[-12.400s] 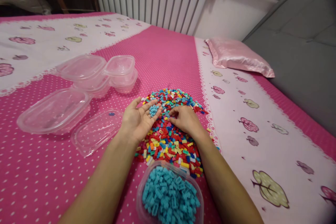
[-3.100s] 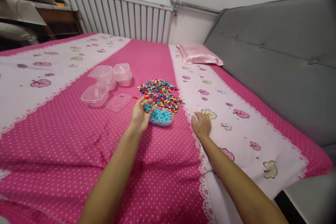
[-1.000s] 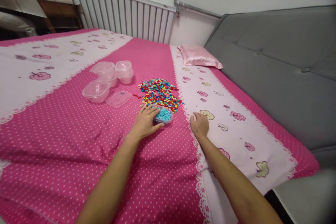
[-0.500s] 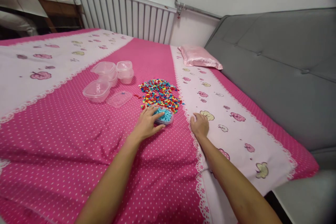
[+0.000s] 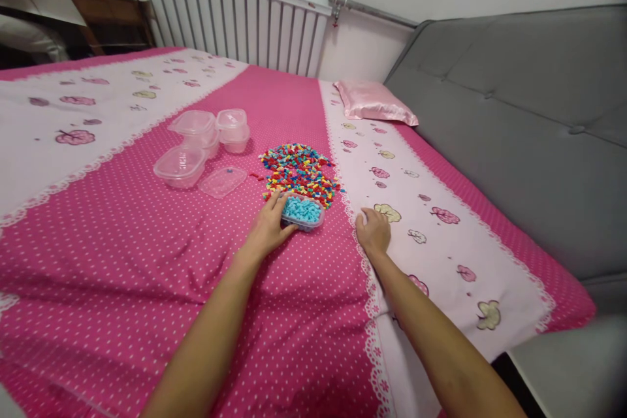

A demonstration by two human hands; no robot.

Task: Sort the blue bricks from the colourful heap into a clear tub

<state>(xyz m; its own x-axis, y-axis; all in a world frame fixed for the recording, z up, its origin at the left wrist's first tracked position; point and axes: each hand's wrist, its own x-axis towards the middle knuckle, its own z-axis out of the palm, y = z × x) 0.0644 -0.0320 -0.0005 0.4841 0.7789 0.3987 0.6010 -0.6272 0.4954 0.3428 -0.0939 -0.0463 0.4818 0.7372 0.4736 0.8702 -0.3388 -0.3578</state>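
My left hand [image 5: 270, 223] has its thumb and fingers around the left end of a small clear plastic container [image 5: 306, 227]. Light-blue toy bricks [image 5: 302, 209] fill this container, which rests on the bed. Just behind it spreads a pile of tiny multicoloured bricks [image 5: 298, 176], mostly red, yellow and blue. On the white strip to the right, my right hand [image 5: 373, 233] lies with its fingers curled in; I see nothing in it. A clear lid [image 5: 223, 181] with a small blue brick on it lies left of the pile, and a few red bricks [image 5: 256, 176] sit between them.
Several clear lidded containers [image 5: 180, 165] stand to the left, some stacked. A pink pillow [image 5: 375, 103] lies by the grey headboard [image 5: 514, 72]. Behind the bed are a radiator [image 5: 220, 16] and a desk [image 5: 105, 10] with a monitor. Part of a person shows at the far left.
My left hand has drawn back left from over the blue bricks to the container's left end, so more of them show. My right hand stays in place.
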